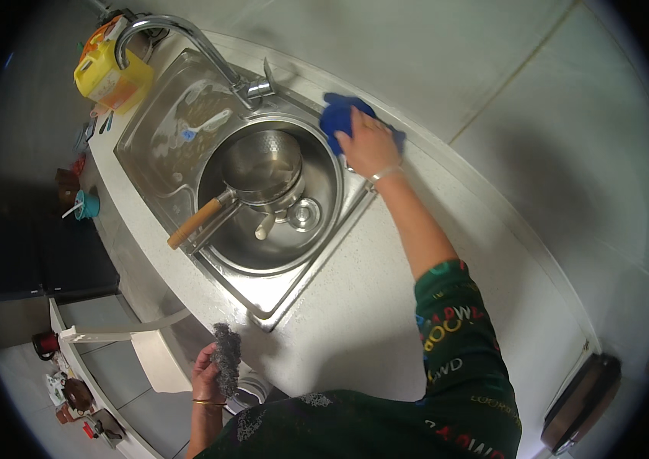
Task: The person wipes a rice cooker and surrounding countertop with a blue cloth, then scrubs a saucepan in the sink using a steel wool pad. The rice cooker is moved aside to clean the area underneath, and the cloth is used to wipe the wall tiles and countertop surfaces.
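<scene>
My right hand presses down on a blue cloth at the back corner of the sink, beside the wall. In my left hand, held low before the counter's front edge, is a grey steel-wool scourer. Between them lies the round basin of a stainless steel sink. A metal saucepan with a wooden handle rests in the basin, stacked on another pot. Close to these are a pale handle and the drain strainer.
A chrome faucet arches over the drainboard, where a white brush lies among suds. Beyond stands a yellow jug. A white chair is at left, and a dark brown appliance sits at the lower right.
</scene>
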